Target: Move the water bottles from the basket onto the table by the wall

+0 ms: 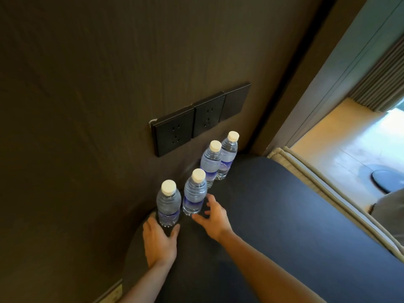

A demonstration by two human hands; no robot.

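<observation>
Several clear water bottles with white caps and blue labels stand upright in a row on the dark round table [273, 215], close to the brown wall. My left hand [159, 241] cups the base of the nearest bottle [168, 204], with fingers on its left and thumb on its right. My right hand [213, 217] is spread open just right of the second bottle [194, 193], a small gap between them. Two more bottles [211, 162] [228, 156] stand farther back near the wall. The basket is not in view.
Black wall sockets [196, 121] sit on the wall just above the bottles. A cushioned seat edge with beige piping [317, 180] borders the table on the right. Beyond it lie a bright floor and a dark round base [387, 178].
</observation>
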